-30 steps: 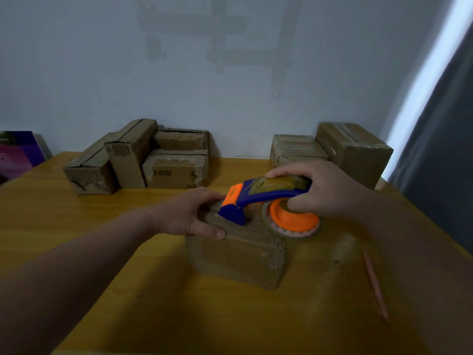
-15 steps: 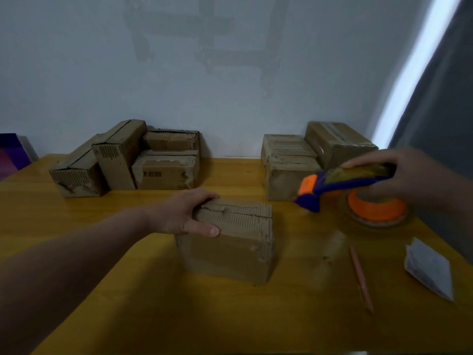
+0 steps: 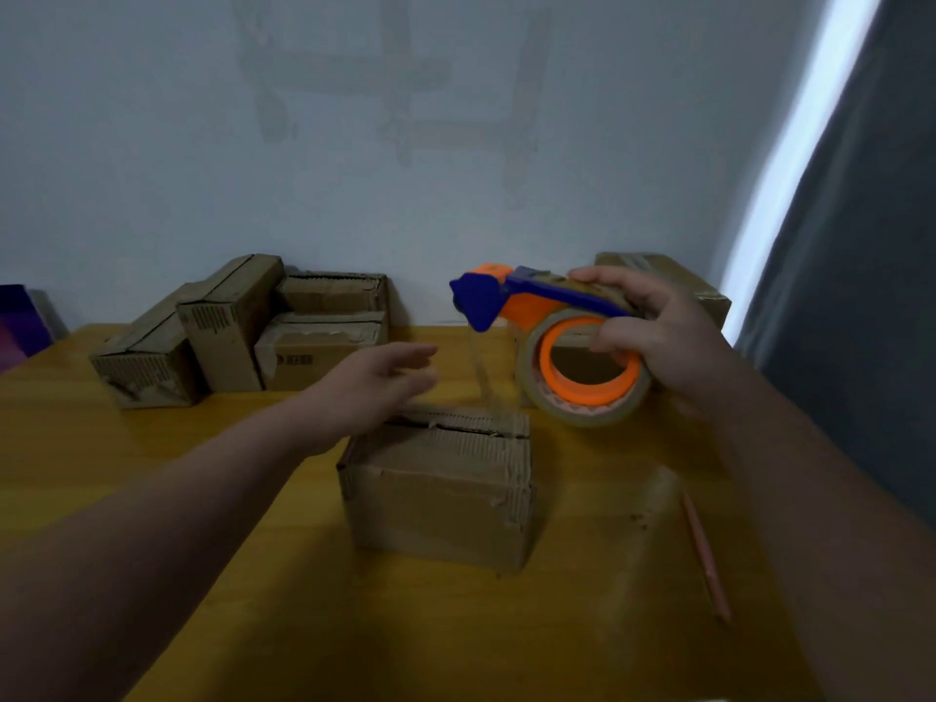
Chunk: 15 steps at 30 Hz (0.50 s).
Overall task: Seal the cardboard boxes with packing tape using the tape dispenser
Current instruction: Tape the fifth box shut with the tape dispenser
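Note:
A small cardboard box (image 3: 440, 494) stands mid-table, its top flaps meeting at a dark seam. My right hand (image 3: 658, 342) grips the blue and orange tape dispenser (image 3: 537, 316) with its tape roll, lifted above the box's far right corner. A strip of clear tape (image 3: 486, 377) runs down from the dispenser's blue head to the box top. My left hand (image 3: 375, 382) hovers over the box's far left edge, fingers stretched out and blurred, holding nothing.
Several cardboard boxes (image 3: 238, 331) are piled at the back left against the wall, and more boxes (image 3: 673, 286) sit at the back right behind the dispenser. A pink pencil (image 3: 706, 559) lies on the yellow wooden table (image 3: 152, 488) at the right. A purple object (image 3: 20, 321) sits far left.
My right hand brought the dispenser back from the right and raised it above the box, with tape stretched down to the top. My left hand let go of the box and lifted off it.

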Each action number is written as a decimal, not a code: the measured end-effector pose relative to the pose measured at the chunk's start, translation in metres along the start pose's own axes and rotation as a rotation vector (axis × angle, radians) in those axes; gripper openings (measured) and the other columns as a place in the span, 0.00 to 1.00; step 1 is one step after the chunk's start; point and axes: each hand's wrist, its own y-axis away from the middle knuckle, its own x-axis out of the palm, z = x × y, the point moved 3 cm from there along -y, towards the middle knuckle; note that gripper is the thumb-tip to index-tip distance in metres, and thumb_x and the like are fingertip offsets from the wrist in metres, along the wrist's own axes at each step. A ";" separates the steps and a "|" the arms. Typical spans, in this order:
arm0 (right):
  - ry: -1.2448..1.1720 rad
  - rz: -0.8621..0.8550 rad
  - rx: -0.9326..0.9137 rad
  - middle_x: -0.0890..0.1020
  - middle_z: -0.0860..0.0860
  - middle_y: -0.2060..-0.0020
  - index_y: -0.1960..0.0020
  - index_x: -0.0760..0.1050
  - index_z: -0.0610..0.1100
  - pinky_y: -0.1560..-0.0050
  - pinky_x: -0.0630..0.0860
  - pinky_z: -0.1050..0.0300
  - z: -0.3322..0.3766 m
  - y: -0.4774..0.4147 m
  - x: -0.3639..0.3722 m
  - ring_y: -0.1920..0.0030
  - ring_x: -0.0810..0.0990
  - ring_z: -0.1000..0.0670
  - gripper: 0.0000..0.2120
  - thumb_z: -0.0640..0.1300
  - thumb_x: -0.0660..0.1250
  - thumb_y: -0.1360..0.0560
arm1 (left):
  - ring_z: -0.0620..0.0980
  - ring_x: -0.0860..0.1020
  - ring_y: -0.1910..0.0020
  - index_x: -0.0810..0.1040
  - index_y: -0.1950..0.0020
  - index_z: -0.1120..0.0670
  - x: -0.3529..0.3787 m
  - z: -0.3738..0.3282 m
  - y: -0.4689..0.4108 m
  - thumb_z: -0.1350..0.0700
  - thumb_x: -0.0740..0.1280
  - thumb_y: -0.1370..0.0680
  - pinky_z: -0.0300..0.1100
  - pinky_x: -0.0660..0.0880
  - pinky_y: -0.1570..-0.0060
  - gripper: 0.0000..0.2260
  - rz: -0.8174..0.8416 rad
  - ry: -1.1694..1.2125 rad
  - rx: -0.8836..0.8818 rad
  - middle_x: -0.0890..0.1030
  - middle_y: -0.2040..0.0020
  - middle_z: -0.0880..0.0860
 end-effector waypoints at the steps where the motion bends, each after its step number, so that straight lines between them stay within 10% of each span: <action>1: -0.046 0.000 0.003 0.79 0.52 0.60 0.43 0.78 0.52 0.71 0.72 0.67 0.002 0.000 0.003 0.70 0.78 0.59 0.25 0.31 0.71 0.36 | 0.46 0.76 0.42 0.68 0.29 0.51 0.002 -0.004 -0.001 0.49 0.61 0.20 0.39 0.73 0.47 0.19 -0.030 0.214 -0.065 0.75 0.36 0.50; 9: -0.381 0.010 0.044 0.79 0.49 0.58 0.42 0.77 0.50 0.73 0.73 0.64 0.004 -0.008 0.022 0.68 0.75 0.52 0.25 0.30 0.65 0.34 | 0.61 0.80 0.47 0.70 0.35 0.59 0.031 -0.016 0.010 0.42 0.56 0.20 0.53 0.79 0.49 0.23 0.283 1.137 -0.480 0.79 0.43 0.64; 15: -0.388 0.015 0.039 0.79 0.50 0.60 0.40 0.75 0.48 0.75 0.72 0.65 0.002 -0.009 0.029 0.72 0.76 0.56 0.25 0.26 0.61 0.31 | 0.46 0.79 0.66 0.78 0.47 0.59 0.016 -0.001 0.019 0.49 0.63 0.23 0.36 0.79 0.67 0.14 0.126 1.441 -0.434 0.78 0.61 0.53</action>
